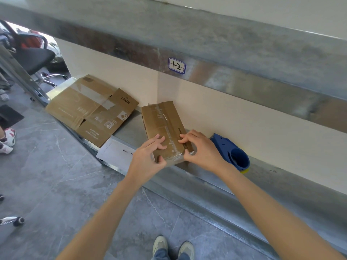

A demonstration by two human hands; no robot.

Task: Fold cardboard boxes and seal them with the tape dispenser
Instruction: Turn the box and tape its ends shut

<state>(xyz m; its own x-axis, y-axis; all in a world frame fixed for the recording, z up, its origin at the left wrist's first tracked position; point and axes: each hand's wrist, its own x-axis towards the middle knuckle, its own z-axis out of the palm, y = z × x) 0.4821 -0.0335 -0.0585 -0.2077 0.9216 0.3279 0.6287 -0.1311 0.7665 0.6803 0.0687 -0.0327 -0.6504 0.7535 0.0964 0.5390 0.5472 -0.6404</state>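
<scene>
A small brown cardboard box lies on the metal shelf, a strip of clear tape running along its top. My left hand holds the near left corner, fingers flat on top and thumb on the near end. My right hand presses the tape down at the near right corner, with its fingers bent onto the top and its thumb on the near end. A blue tape dispenser sits on the shelf just right of my right hand. A flattened cardboard box lies further left on the shelf.
A white sheet of paper hangs over the shelf's front edge beside the box. A cream wall runs right behind the shelf, with a metal beam labelled 1-2 above. An office chair and another person's shoes stand at far left.
</scene>
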